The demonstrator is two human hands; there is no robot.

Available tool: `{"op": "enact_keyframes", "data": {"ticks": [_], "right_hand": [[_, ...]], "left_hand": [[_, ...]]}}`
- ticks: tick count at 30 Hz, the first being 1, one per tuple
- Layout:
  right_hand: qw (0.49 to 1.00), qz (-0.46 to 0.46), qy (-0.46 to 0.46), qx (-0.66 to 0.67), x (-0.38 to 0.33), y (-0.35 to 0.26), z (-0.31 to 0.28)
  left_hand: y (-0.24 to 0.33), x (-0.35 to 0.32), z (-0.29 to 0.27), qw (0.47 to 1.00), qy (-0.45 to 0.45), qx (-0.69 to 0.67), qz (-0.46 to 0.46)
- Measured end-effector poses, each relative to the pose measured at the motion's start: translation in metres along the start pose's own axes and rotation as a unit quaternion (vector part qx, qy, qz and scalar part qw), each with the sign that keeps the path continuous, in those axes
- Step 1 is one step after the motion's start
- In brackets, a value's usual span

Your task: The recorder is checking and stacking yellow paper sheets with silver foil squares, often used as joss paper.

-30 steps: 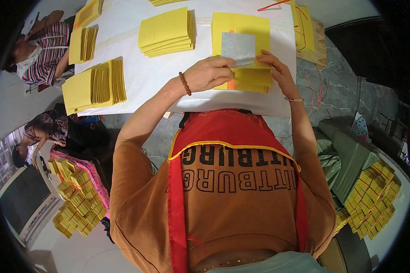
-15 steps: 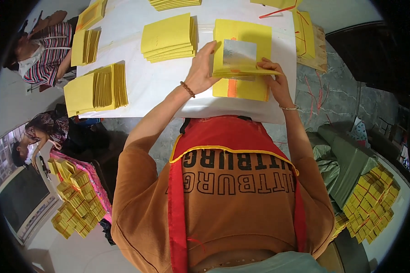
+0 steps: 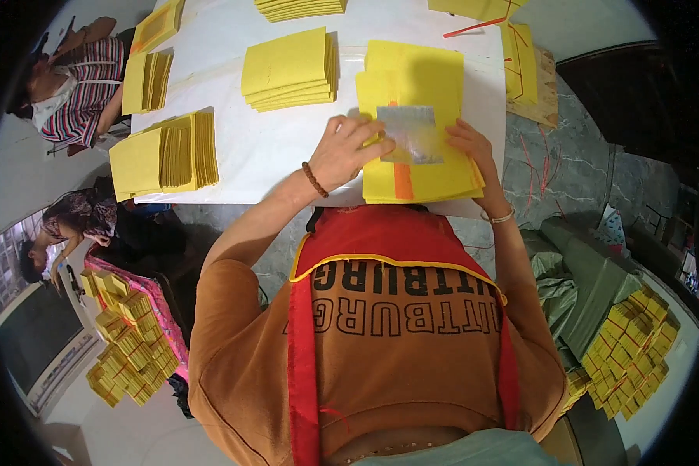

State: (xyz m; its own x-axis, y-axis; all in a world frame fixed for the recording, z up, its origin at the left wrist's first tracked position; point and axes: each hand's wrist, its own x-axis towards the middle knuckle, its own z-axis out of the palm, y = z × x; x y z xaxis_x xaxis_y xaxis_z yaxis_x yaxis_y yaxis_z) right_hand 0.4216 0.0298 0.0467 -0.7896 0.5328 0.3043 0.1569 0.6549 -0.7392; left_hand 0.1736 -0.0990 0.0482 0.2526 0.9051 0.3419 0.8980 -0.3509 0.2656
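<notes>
**Both hands flat on a yellow paper stack**

At twelve o'clock of the person's chest, a stack of yellow sheets (image 3: 419, 167) lies on the white table (image 3: 287, 155). A silver foil square (image 3: 410, 133) sits on its top sheet, an orange strip (image 3: 402, 180) below it. The left hand (image 3: 353, 147), beaded bracelet (image 3: 314, 179) at the wrist, presses on the stack's left edge, fingertips touching the foil. The right hand (image 3: 474, 147) rests on the stack at the foil's three o'clock side. Another yellow pile (image 3: 289, 68) lies at ten o'clock of the stack, a fanned pile (image 3: 163, 151) at nine. At the far left sits a person in a striped shirt (image 3: 85, 81).
</notes>
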Motion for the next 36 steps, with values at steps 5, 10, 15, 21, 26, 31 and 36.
{"op": "enact_keyframes", "data": {"ticks": [5, 10, 15, 21, 26, 31, 36], "right_hand": [[0.994, 0.042, -0.077, 0.057, -0.015, 0.008, 0.0], [0.938, 0.223, -0.024, 0.264, -0.004, 0.002, 0.015], [0.972, 0.117, 0.028, 0.201, 0.002, 0.008, 0.023], [0.994, 0.101, 0.035, 0.036, -0.007, 0.019, 0.021], [0.984, -0.03, -0.009, -0.176, -0.006, 0.029, 0.014], [0.989, 0.099, -0.107, 0.03, 0.001, 0.02, 0.005], [0.962, 0.25, -0.034, 0.107, 0.013, 0.009, 0.017]], "left_hand": [[0.001, -0.008, 0.001, 0.995, -0.042, -0.081, -0.034], [-0.001, -0.003, 0.009, 0.96, -0.014, -0.248, -0.13], [-0.001, -0.002, 0.03, 0.919, -0.002, -0.371, -0.132], [0.009, -0.003, 0.02, 0.93, 0.079, -0.325, -0.153], [-0.001, 0.001, 0.019, 0.971, 0.058, -0.225, -0.05], [0.004, -0.004, 0.009, 0.957, -0.018, -0.238, -0.167], [0.01, 0.004, 0.016, 0.884, -0.02, -0.333, -0.327]]}}
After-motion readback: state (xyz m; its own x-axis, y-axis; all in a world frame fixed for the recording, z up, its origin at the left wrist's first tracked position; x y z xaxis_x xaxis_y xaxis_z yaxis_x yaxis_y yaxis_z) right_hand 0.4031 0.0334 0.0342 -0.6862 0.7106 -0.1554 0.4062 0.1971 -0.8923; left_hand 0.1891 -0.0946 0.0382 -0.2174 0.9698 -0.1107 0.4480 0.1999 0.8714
